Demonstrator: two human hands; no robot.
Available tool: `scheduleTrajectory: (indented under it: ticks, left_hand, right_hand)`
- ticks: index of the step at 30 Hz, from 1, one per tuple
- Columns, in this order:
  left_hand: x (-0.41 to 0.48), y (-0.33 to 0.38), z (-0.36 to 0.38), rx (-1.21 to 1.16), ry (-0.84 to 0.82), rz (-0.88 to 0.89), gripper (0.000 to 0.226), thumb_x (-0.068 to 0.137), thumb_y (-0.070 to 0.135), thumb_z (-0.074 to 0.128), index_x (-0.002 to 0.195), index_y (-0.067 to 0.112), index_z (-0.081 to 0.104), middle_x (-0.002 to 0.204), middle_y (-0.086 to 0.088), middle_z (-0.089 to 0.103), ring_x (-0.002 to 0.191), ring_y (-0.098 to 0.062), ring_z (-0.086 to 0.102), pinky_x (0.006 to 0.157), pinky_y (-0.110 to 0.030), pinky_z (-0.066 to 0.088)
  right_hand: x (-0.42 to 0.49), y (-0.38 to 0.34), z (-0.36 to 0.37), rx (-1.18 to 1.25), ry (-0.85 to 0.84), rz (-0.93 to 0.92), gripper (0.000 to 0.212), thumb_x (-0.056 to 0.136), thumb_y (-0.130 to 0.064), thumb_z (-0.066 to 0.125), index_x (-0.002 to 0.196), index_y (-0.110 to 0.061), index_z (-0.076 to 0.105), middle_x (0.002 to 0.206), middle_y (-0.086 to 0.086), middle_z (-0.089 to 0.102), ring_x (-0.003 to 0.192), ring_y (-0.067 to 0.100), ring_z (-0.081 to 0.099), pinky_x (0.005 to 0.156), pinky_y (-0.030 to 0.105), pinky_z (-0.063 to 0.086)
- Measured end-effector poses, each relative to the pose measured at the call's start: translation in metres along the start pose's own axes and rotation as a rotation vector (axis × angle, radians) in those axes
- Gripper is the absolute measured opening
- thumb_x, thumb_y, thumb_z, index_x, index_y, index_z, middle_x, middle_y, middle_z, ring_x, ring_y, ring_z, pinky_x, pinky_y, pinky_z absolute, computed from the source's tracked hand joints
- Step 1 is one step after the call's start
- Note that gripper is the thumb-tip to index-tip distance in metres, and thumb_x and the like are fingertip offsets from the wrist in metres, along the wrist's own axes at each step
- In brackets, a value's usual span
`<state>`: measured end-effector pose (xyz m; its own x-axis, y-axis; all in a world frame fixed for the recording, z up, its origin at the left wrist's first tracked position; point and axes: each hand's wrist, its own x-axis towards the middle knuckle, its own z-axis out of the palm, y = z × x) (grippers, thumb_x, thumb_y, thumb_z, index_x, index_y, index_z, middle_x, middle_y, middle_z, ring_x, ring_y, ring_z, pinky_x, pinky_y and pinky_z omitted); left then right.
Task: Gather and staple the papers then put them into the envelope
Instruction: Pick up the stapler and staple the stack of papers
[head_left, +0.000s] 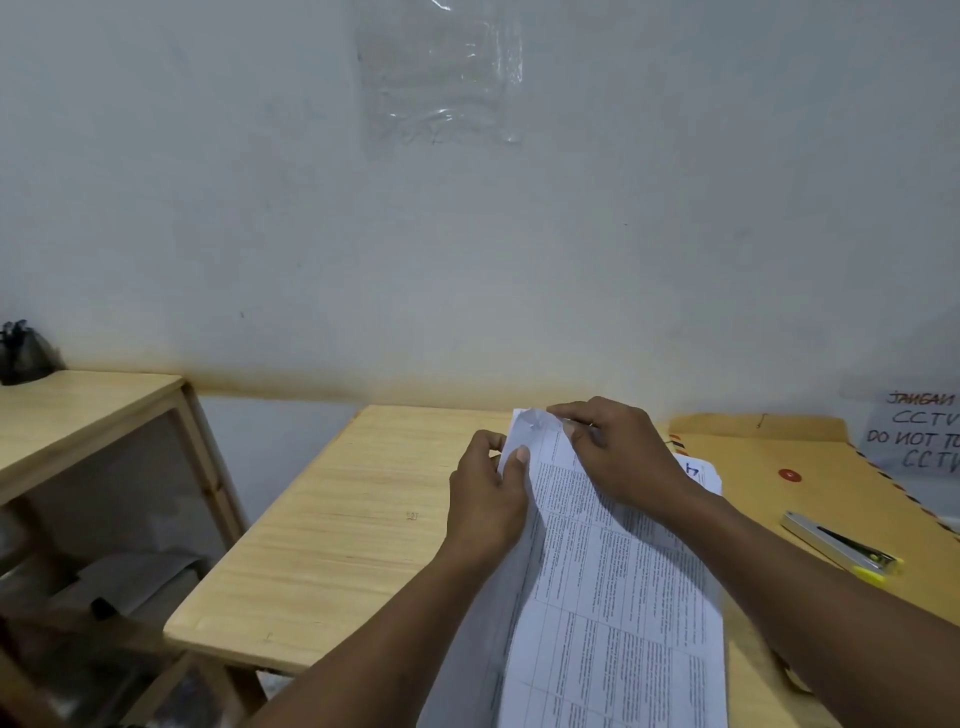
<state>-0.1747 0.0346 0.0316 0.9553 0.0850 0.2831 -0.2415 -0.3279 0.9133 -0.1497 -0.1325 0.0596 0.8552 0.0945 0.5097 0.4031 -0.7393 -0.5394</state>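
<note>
A stack of printed papers (613, 587) with table text is held upright over the wooden table (337, 519). My left hand (488, 499) grips the stack's left edge near the top. My right hand (618, 452) pinches the crumpled top corner of the papers. A brown envelope (810, 467) with a red string button lies flat on the table to the right. A silver stapler (841, 545) with a yellow tip lies on the envelope's near part, apart from both hands.
A second wooden table with a glass side (93, 415) stands at the left, a dark object (23, 353) on its far corner. A handwritten paper sign (919, 436) leans at the far right. The wall (467, 234) rises right behind the table.
</note>
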Motion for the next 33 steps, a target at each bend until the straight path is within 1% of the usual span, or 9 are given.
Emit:
scheduleTrajectory:
  ticks: [4,8,11,13,16,19,24,28,33]
  left_hand:
    - [-0.003,0.002,0.000,-0.027,-0.016,0.048,0.009,0.103,0.030,0.046,0.103,0.022,0.050,0.079,-0.011,0.070,0.064,-0.015,0.059,0.056,-0.029,0.041]
    - [-0.004,0.001,0.000,0.005,-0.013,0.109,0.008,0.104,0.030,0.045,0.102,0.022,0.049,0.068,-0.006,0.064,0.055,-0.014,0.053,0.054,-0.031,0.038]
    - [-0.005,0.002,0.000,0.017,-0.013,0.143,0.007,0.104,0.029,0.044,0.104,0.024,0.048,0.075,-0.007,0.069,0.066,-0.025,0.064,0.056,-0.033,0.043]
    - [-0.005,0.003,-0.001,0.036,-0.016,0.161,0.007,0.104,0.029,0.043,0.105,0.024,0.048,0.076,-0.003,0.069,0.068,-0.019,0.065,0.056,-0.034,0.046]
    - [-0.007,0.006,-0.002,0.033,-0.022,0.168,0.008,0.104,0.028,0.045,0.106,0.023,0.050,0.079,0.004,0.068,0.073,-0.010,0.065,0.055,-0.024,0.046]
    - [-0.007,0.008,-0.003,-0.010,0.001,0.139,0.008,0.103,0.028,0.047,0.104,0.024,0.054,0.086,0.002,0.071,0.077,-0.010,0.066,0.063,-0.034,0.054]
    - [-0.002,0.005,-0.003,-0.003,0.006,0.141,0.005,0.100,0.029,0.051,0.101,0.028,0.055,0.088,-0.004,0.073,0.079,-0.017,0.070,0.072,-0.048,0.058]
    - [-0.002,0.006,-0.003,-0.043,-0.011,0.115,0.007,0.101,0.031,0.052,0.097,0.032,0.057,0.089,0.005,0.073,0.081,-0.012,0.071,0.072,-0.041,0.058]
    - [0.003,0.002,-0.004,-0.055,0.032,0.083,0.019,0.101,0.037,0.051,0.093,0.025,0.063,0.083,-0.001,0.075,0.078,-0.019,0.071,0.072,-0.044,0.056]
  right_hand:
    - [0.002,-0.002,0.000,0.002,0.020,-0.008,0.028,0.095,-0.020,0.055,0.117,-0.027,0.071,0.103,-0.002,0.072,0.099,0.018,0.064,0.087,0.037,0.051]
    - [0.005,-0.005,0.000,-0.009,0.032,-0.029,0.022,0.095,-0.030,0.056,0.110,-0.028,0.073,0.100,-0.007,0.073,0.095,0.014,0.063,0.084,0.036,0.051]
    - [0.007,-0.007,0.000,0.027,0.035,-0.046,0.019,0.095,-0.032,0.058,0.104,-0.027,0.074,0.095,-0.011,0.073,0.090,0.010,0.063,0.079,0.033,0.050]
    - [0.009,-0.008,0.000,0.061,0.045,-0.045,0.016,0.094,-0.032,0.059,0.096,-0.026,0.074,0.086,-0.013,0.071,0.083,0.008,0.062,0.073,0.029,0.047]
    - [0.011,-0.009,0.000,0.101,0.057,-0.023,0.013,0.093,-0.030,0.062,0.085,-0.026,0.071,0.077,-0.013,0.068,0.078,0.007,0.060,0.071,0.029,0.045]
    - [0.012,-0.010,-0.001,0.132,0.041,-0.014,0.012,0.092,-0.027,0.063,0.083,-0.024,0.070,0.075,-0.011,0.067,0.075,0.006,0.059,0.069,0.027,0.042]
    - [0.016,-0.017,-0.005,0.210,0.005,-0.002,0.012,0.088,-0.038,0.068,0.082,-0.027,0.069,0.070,-0.006,0.066,0.063,0.008,0.055,0.061,0.027,0.044]
    - [0.018,-0.019,-0.006,0.252,-0.009,0.004,0.017,0.088,-0.035,0.069,0.077,-0.023,0.067,0.068,-0.006,0.063,0.059,0.006,0.050,0.060,0.025,0.041]
    - [0.018,-0.022,-0.006,0.276,-0.063,0.009,0.016,0.089,-0.032,0.069,0.079,-0.020,0.068,0.064,-0.009,0.058,0.055,0.002,0.046,0.058,0.021,0.039]
